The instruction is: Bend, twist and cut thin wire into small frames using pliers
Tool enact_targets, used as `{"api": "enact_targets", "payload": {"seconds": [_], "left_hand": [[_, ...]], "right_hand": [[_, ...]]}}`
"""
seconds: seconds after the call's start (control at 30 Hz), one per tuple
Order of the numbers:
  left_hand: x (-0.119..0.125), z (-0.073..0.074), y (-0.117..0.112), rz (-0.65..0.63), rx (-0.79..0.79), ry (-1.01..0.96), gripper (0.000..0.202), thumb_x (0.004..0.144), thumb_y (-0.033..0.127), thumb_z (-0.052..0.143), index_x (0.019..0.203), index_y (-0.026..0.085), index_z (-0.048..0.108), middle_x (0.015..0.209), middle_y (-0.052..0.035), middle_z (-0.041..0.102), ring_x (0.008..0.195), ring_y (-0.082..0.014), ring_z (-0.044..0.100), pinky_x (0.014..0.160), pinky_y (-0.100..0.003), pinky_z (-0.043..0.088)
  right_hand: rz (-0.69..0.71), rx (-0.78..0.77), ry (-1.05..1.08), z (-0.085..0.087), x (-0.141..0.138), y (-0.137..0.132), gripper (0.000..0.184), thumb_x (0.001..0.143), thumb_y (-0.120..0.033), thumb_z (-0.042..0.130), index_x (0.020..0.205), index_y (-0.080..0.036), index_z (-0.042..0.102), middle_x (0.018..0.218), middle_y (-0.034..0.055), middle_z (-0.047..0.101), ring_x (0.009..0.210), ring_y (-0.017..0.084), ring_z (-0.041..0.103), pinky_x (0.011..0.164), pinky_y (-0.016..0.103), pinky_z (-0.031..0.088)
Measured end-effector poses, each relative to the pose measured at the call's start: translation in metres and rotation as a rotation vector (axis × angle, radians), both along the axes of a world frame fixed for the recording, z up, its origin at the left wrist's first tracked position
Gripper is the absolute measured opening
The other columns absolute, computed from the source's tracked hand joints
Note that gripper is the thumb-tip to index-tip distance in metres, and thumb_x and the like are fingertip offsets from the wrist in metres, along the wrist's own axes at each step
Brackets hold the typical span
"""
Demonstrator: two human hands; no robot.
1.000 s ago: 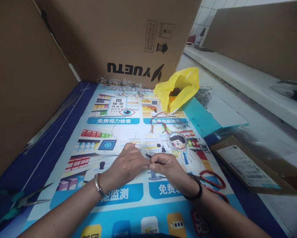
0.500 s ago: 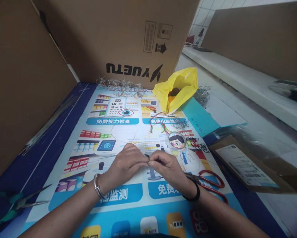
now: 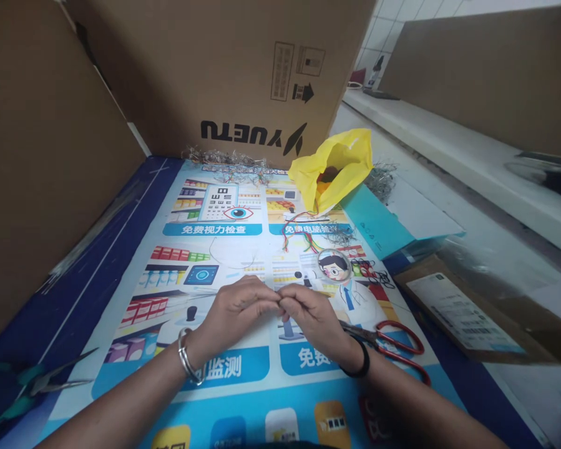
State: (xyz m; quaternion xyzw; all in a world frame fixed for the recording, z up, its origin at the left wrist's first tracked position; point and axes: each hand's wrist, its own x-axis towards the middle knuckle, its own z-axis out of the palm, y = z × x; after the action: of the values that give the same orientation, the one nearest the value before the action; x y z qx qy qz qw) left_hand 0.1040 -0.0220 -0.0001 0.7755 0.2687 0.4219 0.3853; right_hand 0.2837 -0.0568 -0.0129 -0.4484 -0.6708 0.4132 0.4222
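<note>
My left hand [image 3: 236, 312] and my right hand [image 3: 311, 315] meet fingertip to fingertip low over the printed poster mat [image 3: 214, 368], both pinched closed on something thin that I cannot make out. A fine wire loop [image 3: 231, 255] lies on the mat just beyond my fingers. The left wrist carries a silver bangle, the right a black band. Red-handled scissors [image 3: 392, 349] lie beside my right wrist.
A big cardboard box [image 3: 224, 75] stands behind the mat, another cardboard wall at left. A yellow bag [image 3: 336, 165] with coloured wires [image 3: 303, 234] spilling out sits at back right, by a teal box [image 3: 387, 221] and a labelled carton [image 3: 472, 315]. Green pliers [image 3: 32, 386] lie at left.
The hands have drawn slightly closer together, the fingertips now touching; the right hand has turned a little inward. Nothing else has moved.
</note>
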Motion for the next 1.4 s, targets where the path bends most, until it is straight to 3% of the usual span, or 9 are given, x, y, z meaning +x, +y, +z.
{"api": "enact_targets", "payload": {"seconds": [0.2,0.37,0.47,0.63,0.83,0.97,1.17,1.27,1.4], "left_hand": [[-0.002,-0.003,0.002,0.0,-0.19,0.075,0.015,0.088,0.019,0.053,0.095,0.021,0.067,0.084,-0.0005,0.071,0.08,-0.0121,0.064,0.076,-0.024,0.048],[0.001,-0.005,0.001,0.136,-0.41,0.099,0.007,0.081,0.022,0.06,0.078,0.017,0.064,0.074,0.0002,0.068,0.069,-0.0126,0.063,0.066,-0.022,0.049],[0.001,-0.009,0.003,0.092,-0.332,0.09,0.014,0.085,0.021,0.054,0.078,0.017,0.065,0.071,-0.0002,0.067,0.065,-0.0118,0.061,0.063,-0.022,0.048],[-0.002,-0.011,0.007,0.0,-0.072,0.075,0.022,0.091,0.022,0.047,0.104,0.022,0.065,0.089,-0.0034,0.066,0.084,-0.0145,0.06,0.076,-0.027,0.047],[-0.002,-0.011,0.009,-0.05,-0.074,0.12,0.034,0.095,0.022,0.039,0.125,0.026,0.053,0.092,-0.0035,0.059,0.087,-0.014,0.055,0.079,-0.029,0.045],[-0.003,-0.013,0.01,-0.046,-0.158,0.083,0.031,0.094,0.024,0.04,0.119,0.023,0.058,0.087,-0.0025,0.063,0.084,-0.0143,0.058,0.081,-0.03,0.044],[0.0,-0.009,0.005,-0.046,-0.61,-0.006,0.015,0.09,0.028,0.048,0.095,0.016,0.056,0.075,-0.0011,0.066,0.071,-0.0133,0.062,0.071,-0.029,0.048],[0.0,-0.007,0.004,-0.094,-0.599,-0.003,0.014,0.089,0.027,0.049,0.084,0.016,0.055,0.072,-0.0011,0.064,0.066,-0.0119,0.059,0.066,-0.026,0.047],[-0.001,-0.003,0.006,-0.109,-0.53,0.083,0.01,0.089,0.022,0.048,0.083,0.016,0.054,0.071,0.0,0.063,0.064,-0.011,0.057,0.063,-0.024,0.045]], "right_hand": [[-0.083,-0.124,0.128,-0.005,0.0,0.0,0.013,0.089,-0.03,0.048,0.088,-0.02,0.056,0.065,-0.0015,0.061,0.054,0.009,0.057,0.052,0.022,0.048],[-0.123,-0.211,0.219,-0.006,-0.001,0.001,0.013,0.087,-0.032,0.052,0.086,-0.019,0.053,0.069,-0.0005,0.063,0.052,0.008,0.057,0.047,0.02,0.046],[-0.135,-0.231,0.229,-0.007,0.0,0.001,0.013,0.086,-0.032,0.053,0.085,-0.018,0.054,0.07,0.0004,0.065,0.052,0.008,0.057,0.047,0.019,0.045],[-0.172,-0.234,0.28,-0.011,0.002,0.002,0.013,0.087,-0.032,0.053,0.087,-0.018,0.054,0.072,0.0005,0.066,0.051,0.008,0.056,0.045,0.019,0.044],[-0.163,-0.246,0.33,-0.01,0.004,0.003,0.013,0.086,-0.031,0.055,0.085,-0.018,0.055,0.071,0.0002,0.066,0.049,0.007,0.053,0.044,0.019,0.041],[-0.197,-0.259,0.314,-0.01,0.006,0.004,0.015,0.083,-0.033,0.058,0.085,-0.018,0.057,0.07,0.0002,0.065,0.05,0.008,0.053,0.045,0.02,0.04],[-0.198,-0.251,0.246,-0.011,0.01,0.006,0.017,0.082,-0.035,0.058,0.084,-0.018,0.059,0.067,-0.0005,0.063,0.048,0.008,0.049,0.046,0.021,0.039],[-0.178,-0.226,0.201,-0.01,0.011,0.006,0.017,0.082,-0.035,0.058,0.083,-0.018,0.06,0.065,-0.0004,0.061,0.048,0.008,0.048,0.046,0.021,0.039],[-0.147,-0.168,0.142,-0.012,0.013,0.005,0.016,0.083,-0.034,0.057,0.086,-0.019,0.061,0.065,-0.0005,0.061,0.049,0.008,0.048,0.046,0.021,0.039]]}}
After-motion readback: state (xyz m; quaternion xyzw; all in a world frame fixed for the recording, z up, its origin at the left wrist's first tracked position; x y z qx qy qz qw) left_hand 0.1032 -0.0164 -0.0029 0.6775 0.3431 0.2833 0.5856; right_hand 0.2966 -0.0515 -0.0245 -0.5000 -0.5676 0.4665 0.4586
